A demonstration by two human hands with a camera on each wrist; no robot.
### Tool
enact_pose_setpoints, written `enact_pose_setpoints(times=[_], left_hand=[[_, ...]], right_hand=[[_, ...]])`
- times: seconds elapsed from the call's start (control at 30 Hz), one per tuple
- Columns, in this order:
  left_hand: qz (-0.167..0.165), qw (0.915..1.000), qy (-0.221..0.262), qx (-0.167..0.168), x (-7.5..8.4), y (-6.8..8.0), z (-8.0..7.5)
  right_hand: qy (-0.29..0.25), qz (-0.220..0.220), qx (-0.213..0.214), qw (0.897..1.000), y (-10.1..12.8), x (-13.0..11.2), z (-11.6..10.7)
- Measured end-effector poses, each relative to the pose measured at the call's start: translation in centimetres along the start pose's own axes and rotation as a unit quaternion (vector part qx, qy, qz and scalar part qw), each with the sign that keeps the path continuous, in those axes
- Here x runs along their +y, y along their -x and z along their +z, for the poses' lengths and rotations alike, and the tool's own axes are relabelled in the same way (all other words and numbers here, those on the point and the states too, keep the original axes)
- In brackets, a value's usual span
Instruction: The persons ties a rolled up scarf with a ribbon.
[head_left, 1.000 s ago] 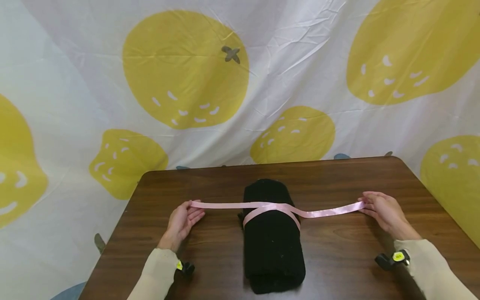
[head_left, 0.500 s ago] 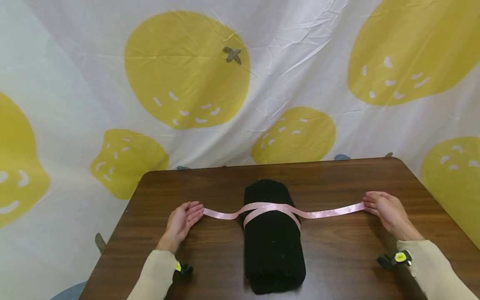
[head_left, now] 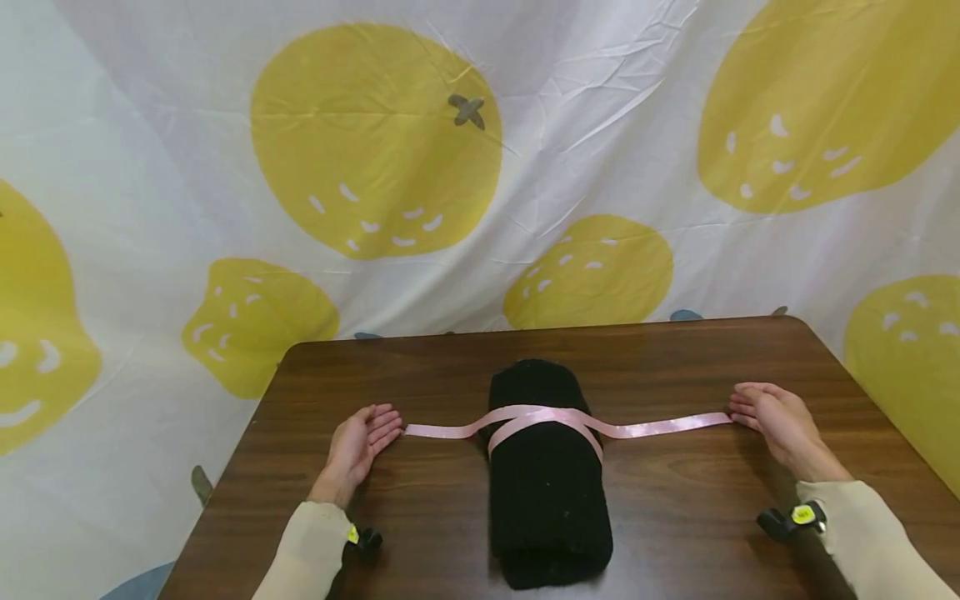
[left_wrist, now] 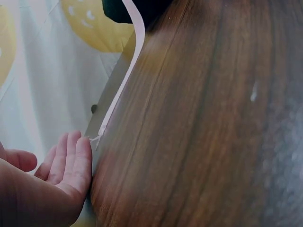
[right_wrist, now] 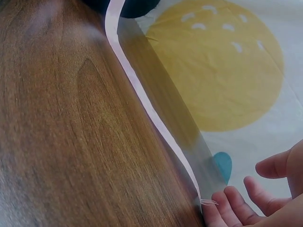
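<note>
A black rolled cloth (head_left: 551, 508) lies lengthwise on the wooden table, with a pink ribbon (head_left: 551, 414) wrapped around it and crossed on top. The ribbon's two tails stretch out to left and right over the tabletop. My left hand (head_left: 360, 443), palm up with fingers straight, rests beside the left tail's frayed end, which lies at the fingertips in the left wrist view. On the other side my right hand (head_left: 780, 423) has its fingers extended and relaxed, the fingertips by the right tail's frayed end. Neither hand grips the ribbon.
The brown wooden table (head_left: 667, 533) has rounded far corners. Behind it hangs a white curtain (head_left: 420, 292) printed with yellow fruit. A black wrist device (head_left: 787, 521) sits at the right sleeve, and a similar one (head_left: 366, 540) at the left.
My left hand has let go of the ribbon's left tail, which dropped from taut to the table. The right fingers have loosened from the right tail, now lower. Both hands moved slightly outward.
</note>
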State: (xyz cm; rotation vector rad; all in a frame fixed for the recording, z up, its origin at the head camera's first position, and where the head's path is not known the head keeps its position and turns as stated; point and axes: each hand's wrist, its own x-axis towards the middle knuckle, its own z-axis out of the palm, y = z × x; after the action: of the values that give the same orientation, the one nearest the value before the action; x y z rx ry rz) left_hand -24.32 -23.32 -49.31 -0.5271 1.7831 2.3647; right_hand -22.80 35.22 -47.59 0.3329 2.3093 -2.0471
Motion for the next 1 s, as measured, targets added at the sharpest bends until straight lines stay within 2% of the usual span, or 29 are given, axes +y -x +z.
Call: enact_pose_setpoints(times=[0.47,0.77,0.87,1.0], left_hand=[[-0.007,0.9999,-0.011,0.009,0.0,0.1,0.2],[-0.006,0.9997,-0.021,0.01,0.2,0.0,0.0],[0.003,0.9994,-0.032,0.014,0.3,0.0,0.2],[0.031,0.9966,-0.071,0.027,0.5,0.2,0.7]], right_hand=[[0.019,0.021,-0.016,0.999,-0.1,0.3,-0.7],[0.103,0.001,-0.03,0.994,-0.3,0.0,-0.5],[0.141,-0.019,-0.011,0.99,-0.3,-0.2,-0.2],[0.197,-0.034,0.024,0.979,-0.1,-1.0,0.5]])
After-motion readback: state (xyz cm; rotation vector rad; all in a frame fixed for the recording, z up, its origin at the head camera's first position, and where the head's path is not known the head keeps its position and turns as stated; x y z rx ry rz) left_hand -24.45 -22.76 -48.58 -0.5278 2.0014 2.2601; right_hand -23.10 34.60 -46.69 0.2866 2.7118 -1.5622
